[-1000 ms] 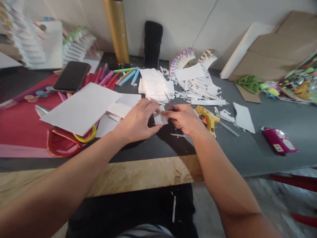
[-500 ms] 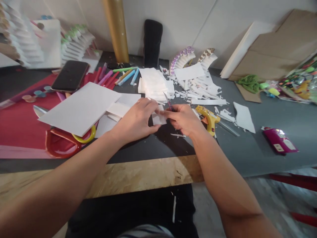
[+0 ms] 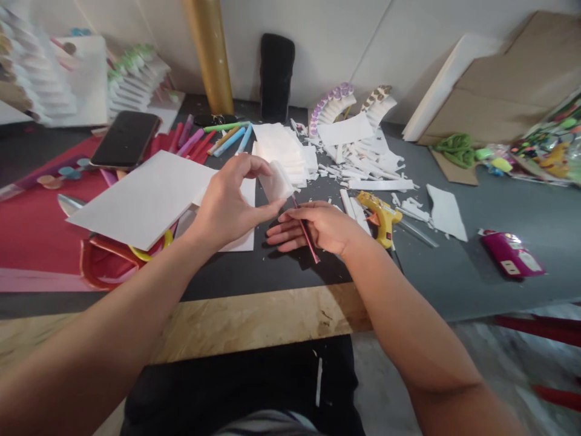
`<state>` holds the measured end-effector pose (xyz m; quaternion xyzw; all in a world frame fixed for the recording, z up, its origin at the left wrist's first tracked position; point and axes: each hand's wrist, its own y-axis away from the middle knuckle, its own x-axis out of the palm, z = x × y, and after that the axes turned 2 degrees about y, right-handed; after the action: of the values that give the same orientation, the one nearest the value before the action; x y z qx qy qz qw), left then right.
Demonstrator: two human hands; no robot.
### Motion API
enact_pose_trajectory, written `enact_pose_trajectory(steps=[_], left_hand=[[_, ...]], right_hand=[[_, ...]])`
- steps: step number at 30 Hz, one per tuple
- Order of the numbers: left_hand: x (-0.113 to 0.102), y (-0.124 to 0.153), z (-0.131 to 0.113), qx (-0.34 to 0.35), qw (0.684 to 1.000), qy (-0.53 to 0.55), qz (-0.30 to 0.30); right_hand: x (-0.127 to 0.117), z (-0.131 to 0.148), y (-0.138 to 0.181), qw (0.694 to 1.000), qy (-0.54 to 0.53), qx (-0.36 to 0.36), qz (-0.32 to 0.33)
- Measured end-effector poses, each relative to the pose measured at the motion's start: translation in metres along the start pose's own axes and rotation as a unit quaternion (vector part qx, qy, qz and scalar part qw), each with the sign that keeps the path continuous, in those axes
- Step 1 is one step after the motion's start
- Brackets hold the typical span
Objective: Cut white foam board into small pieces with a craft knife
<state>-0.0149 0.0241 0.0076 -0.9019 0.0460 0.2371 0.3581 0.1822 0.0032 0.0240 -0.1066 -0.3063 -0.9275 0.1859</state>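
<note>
My left hand (image 3: 227,203) pinches a small white piece of board (image 3: 276,183) between thumb and fingers, tilted up above the dark table. My right hand (image 3: 313,227) is palm up just right of it, its fingers partly stretched. A slim craft knife (image 3: 307,235) with a reddish-purple handle lies across those fingers under the thumb. Its tip end is near the lower corner of the white piece; whether they touch I cannot tell. Behind both hands is a stack of white pieces (image 3: 284,151). Large white sheets (image 3: 145,194) lie left of my left hand.
A yellow glue gun (image 3: 384,218) rests beside my right wrist. White scraps (image 3: 372,166) are heaped behind it. Orange-handled scissors (image 3: 97,266) stick out from under the sheets, near a phone (image 3: 126,139) and coloured markers (image 3: 231,142). A magenta packet (image 3: 512,254) lies at the right.
My left hand has lifted the white piece off the table and tilted it up. My right hand has turned palm up, the knife swinging down across its loosened fingers.
</note>
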Motion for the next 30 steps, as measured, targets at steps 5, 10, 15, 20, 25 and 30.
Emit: enact_pose_trajectory(steps=[5, 10, 15, 20, 25, 30], left_hand=[[0.001, 0.001, -0.006, -0.024, 0.998, -0.024, 0.059], [0.006, 0.006, -0.014, -0.037, 0.975, -0.082, 0.205], [0.012, 0.007, -0.009, -0.004, 0.962, -0.119, 0.246], [0.013, 0.005, -0.007, 0.011, 0.959, -0.127, 0.254], [0.015, 0.005, -0.007, 0.036, 0.955, -0.134, 0.264], [0.015, 0.006, -0.005, 0.053, 0.948, -0.146, 0.277]], right_hand=[[-0.009, 0.006, -0.001, 0.963, -0.005, -0.177, -0.205], [-0.018, 0.009, 0.003, 0.937, 0.124, -0.203, -0.255], [-0.020, 0.005, 0.002, 0.920, 0.197, -0.208, -0.268], [-0.021, 0.005, 0.003, 0.915, 0.228, -0.207, -0.259], [-0.019, 0.004, 0.003, 0.912, 0.237, -0.214, -0.256], [-0.024, 0.005, 0.003, 0.904, 0.253, -0.212, -0.272]])
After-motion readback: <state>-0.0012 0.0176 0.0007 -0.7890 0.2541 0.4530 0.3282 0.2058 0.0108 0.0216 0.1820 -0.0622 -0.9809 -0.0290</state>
